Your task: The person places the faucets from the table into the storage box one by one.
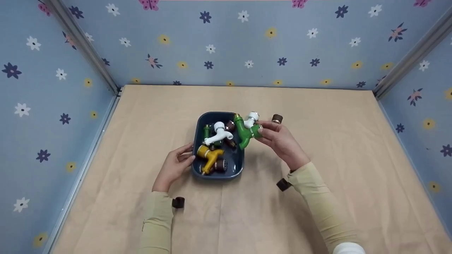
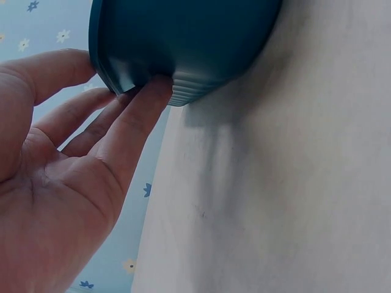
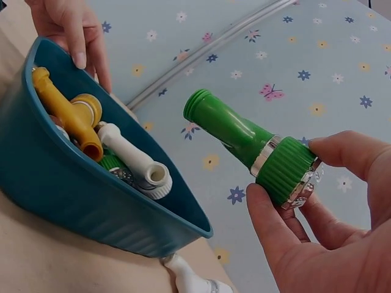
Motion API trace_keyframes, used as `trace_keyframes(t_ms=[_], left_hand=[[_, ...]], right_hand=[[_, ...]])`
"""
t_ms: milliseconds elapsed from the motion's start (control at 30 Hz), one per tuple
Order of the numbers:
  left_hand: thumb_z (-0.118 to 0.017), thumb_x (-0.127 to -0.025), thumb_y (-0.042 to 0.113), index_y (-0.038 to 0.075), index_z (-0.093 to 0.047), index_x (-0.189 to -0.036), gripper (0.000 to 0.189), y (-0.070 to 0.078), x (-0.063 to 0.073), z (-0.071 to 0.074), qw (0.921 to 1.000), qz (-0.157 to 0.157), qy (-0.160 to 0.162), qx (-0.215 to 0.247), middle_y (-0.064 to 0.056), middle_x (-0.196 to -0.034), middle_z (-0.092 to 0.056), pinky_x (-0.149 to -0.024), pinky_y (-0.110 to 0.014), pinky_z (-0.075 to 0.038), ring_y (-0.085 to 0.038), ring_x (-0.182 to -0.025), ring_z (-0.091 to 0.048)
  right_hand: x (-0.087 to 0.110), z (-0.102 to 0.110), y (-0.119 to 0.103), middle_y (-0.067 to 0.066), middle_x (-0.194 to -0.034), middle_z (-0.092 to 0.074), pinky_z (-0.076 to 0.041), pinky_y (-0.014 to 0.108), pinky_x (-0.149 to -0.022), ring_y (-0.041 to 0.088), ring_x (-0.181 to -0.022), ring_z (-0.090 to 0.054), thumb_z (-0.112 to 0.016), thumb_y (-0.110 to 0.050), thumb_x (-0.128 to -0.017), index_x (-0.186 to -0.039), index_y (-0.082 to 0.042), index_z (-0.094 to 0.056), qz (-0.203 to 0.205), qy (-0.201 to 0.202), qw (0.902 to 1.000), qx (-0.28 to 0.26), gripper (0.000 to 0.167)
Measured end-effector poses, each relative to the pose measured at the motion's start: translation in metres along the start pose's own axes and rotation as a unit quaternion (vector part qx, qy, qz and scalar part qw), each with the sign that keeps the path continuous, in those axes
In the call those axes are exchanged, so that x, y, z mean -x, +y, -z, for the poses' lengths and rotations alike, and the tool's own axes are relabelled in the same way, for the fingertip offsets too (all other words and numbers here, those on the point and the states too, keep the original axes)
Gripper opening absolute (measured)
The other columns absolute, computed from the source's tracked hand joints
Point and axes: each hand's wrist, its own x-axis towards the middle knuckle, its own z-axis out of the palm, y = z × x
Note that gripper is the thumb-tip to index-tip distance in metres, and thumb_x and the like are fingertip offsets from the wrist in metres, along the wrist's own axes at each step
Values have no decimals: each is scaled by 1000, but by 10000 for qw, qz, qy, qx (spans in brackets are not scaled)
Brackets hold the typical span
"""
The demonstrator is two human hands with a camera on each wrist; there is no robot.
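Note:
My right hand [image 1: 282,143] grips a green plastic tap [image 1: 245,132] by its ribbed knob, with thumb and fingers around the knob. The tap is raised beside the right rim of a dark blue bin [image 3: 79,195]. Against the bin's left side, my left hand [image 1: 174,165] rests with extended fingers, the fingertips at the rim and outer wall. Inside the bin lie a yellow tap [image 1: 210,158], a white tap [image 1: 219,134], a green tap [image 1: 207,131] partly hidden under the white one, and several brown taps [image 1: 221,165].
Just right of the bin, another white tap [image 1: 252,118] lies on the table, partly covered by the held tap. A brown tap [image 1: 277,118] shows behind my right hand. Flower-patterned walls [image 1: 226,42] enclose the beige table [image 1: 159,113] at the back and both sides.

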Motion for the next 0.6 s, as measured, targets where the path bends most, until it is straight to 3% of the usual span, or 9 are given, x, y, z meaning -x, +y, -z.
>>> trace_keyframes(t_ms=[200,600], left_hand=[[-60,-93,1,4,-44,-143,52,-17,-7,3,9998,-161,110,-64,-23,-131,-51,-83,-26,-52,-36,-116,-55],[-60,-94,1,4,-45,-142,51,-20,-7,2,9996,-227,152,-36,-22,-129,-52,-81,-26,-53,-35,-115,-56]], right_hand=[[-1,-7,5,17,-116,-55,-48,39,-95,22,-97,-64,-62,3,-90,-127,10,-50,-55,20,10000,-62,39],[-1,-15,21,16,-117,-56,-49,38,-93,20,-96,-64,-62,2,-90,-130,12,-47,-220,-125,9996,86,44]])
